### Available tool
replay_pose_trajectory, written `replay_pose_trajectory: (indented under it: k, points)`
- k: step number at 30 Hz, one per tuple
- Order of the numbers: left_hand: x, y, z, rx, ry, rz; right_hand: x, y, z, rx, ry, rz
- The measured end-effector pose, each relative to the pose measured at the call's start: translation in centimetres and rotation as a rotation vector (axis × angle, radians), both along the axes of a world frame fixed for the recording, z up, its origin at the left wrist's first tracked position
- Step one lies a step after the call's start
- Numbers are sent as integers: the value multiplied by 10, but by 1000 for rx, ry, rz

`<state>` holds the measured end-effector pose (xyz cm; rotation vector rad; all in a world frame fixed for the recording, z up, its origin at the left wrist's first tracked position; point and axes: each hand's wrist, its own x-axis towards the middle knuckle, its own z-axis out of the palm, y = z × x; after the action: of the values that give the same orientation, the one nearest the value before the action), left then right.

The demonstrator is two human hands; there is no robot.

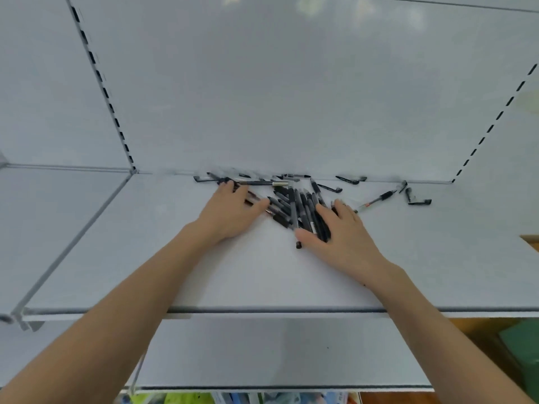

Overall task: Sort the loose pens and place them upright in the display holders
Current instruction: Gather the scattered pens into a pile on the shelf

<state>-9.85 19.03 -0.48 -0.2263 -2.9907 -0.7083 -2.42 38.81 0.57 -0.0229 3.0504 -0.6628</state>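
Vantage: worn on the person's head, in front of and above the shelf (pixel 262 281).
Facing: forward and down, centred on the pens (pixel 294 205).
Nearness: close, wide-angle.

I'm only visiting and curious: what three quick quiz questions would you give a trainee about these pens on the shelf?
1. True or false: the pens stand upright in a holder.
2. Where is the left hand? A) resting on the left side of the pile B) in the air, touching nothing C) wrapped round a cup
3. Fill in: the lone red-marked pen lies to the ___ of the right hand.

Key: 1 false, they lie flat in a heap on the shelf; 2 A; 3 right.
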Motion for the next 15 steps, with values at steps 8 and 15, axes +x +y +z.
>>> replay_pose_trajectory:
  k: [8, 15]
  points:
    - [-34, -47, 1, -13, -24, 228, 3, -9, 3, -46, 35, -55]
    - [-36, -30, 1, 33, -10, 39, 3, -12, 4, -44, 32, -89]
